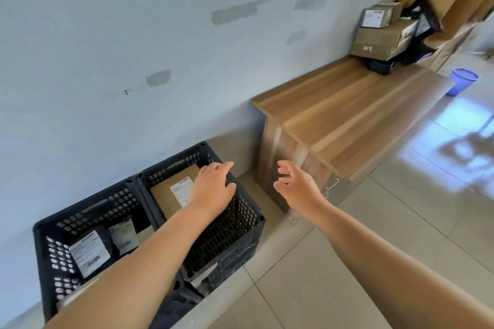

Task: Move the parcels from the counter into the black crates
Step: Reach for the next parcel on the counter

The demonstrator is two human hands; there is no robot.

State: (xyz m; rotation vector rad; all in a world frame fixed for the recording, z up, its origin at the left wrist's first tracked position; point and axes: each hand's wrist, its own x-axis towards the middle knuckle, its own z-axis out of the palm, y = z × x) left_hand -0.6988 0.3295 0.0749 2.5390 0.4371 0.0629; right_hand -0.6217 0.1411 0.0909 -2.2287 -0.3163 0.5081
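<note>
We see a blue bucket (463,84) on the tiled floor (347,262) beyond the counter's far end, grey patches (235,13) on the wall (107,48).

A parcel depot's back room: labelled boxes (379,32) on a wooden counter (347,104), black crates (160,222) on tile.

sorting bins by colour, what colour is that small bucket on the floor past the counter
Blue, with a purplish tint. The bucket shows in the head view, on the tiled floor.
</note>
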